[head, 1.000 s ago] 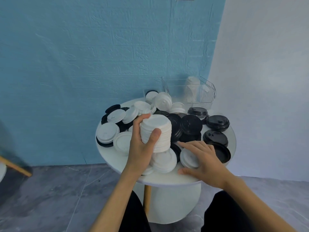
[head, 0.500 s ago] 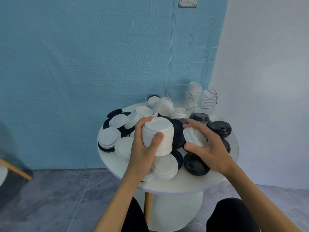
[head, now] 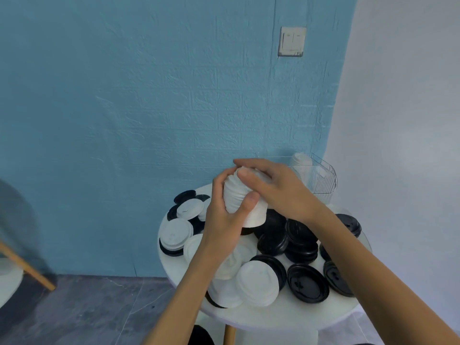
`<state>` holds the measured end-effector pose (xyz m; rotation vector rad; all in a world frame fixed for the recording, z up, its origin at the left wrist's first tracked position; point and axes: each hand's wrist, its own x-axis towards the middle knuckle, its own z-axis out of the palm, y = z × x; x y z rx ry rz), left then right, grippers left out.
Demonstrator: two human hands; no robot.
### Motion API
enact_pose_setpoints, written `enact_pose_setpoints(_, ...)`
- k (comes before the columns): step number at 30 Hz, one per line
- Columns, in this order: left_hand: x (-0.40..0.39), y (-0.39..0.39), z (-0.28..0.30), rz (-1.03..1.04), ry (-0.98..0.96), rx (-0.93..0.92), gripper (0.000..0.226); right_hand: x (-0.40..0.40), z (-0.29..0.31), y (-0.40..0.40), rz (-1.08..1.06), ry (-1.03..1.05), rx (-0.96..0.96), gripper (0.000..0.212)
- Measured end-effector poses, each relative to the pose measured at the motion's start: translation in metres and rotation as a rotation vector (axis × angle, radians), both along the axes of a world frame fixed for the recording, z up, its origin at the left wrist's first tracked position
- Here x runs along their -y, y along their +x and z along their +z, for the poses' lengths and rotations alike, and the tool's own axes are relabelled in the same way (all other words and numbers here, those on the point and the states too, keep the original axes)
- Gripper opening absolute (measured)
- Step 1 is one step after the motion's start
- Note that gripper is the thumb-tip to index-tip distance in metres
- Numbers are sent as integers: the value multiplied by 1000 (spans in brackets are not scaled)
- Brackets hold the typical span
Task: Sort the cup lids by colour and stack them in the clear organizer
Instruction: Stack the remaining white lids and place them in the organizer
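My left hand (head: 224,220) grips a tall stack of white lids (head: 236,197) from the side, raised and tilted above the round white table (head: 273,317). My right hand (head: 276,188) covers the top of that stack, fingers curled over the uppermost white lid. Loose white lids (head: 256,282) and black lids (head: 307,282) lie heaped across the table. The clear organizer (head: 321,178) stands at the table's far right edge with a white stack inside it.
A blue textured wall with a light switch (head: 291,41) rises behind the table, and a white wall closes the right side. Grey floor lies below on the left. A wooden leg of other furniture (head: 27,267) shows at the far left.
My right hand carried a white lid from the table up onto the stack. My left hand lifted and tilted the stack. The camera view tilted upward.
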<state>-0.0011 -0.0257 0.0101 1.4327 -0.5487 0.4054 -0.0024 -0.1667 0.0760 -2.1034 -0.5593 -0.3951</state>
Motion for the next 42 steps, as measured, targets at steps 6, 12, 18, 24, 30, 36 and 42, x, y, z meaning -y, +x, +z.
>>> enact_pose_setpoints(6, -4, 8, 7, 39, 30, 10, 71, -13, 19, 8, 35, -134, -41, 59)
enact_pose_setpoints(12, -8, 5, 4, 52, 9, 10, 61, -14, 21, 17, 88, -261, -221, 53)
enact_pose_setpoints(18, -12, 4, 2, 85, -1, 23, 58, -18, 14, 17, 165, -117, -242, 57)
enact_pose_setpoints(24, -23, 7, 3, 113, -4, 35, 61, 7, -16, -4, 130, 195, -193, 76)
enact_pose_setpoints(30, -25, -2, -13, 106, -16, -14, 52, 31, -97, -27, 46, -87, -292, 90)
enact_pose_setpoints(36, -24, -14, -36, 83, -18, -65, 57, 38, -146, -44, 63, -463, -292, 108)
enact_pose_setpoints(42, -24, -18, -55, 79, -3, -97, 60, 36, -151, -42, 15, -426, -204, 86)
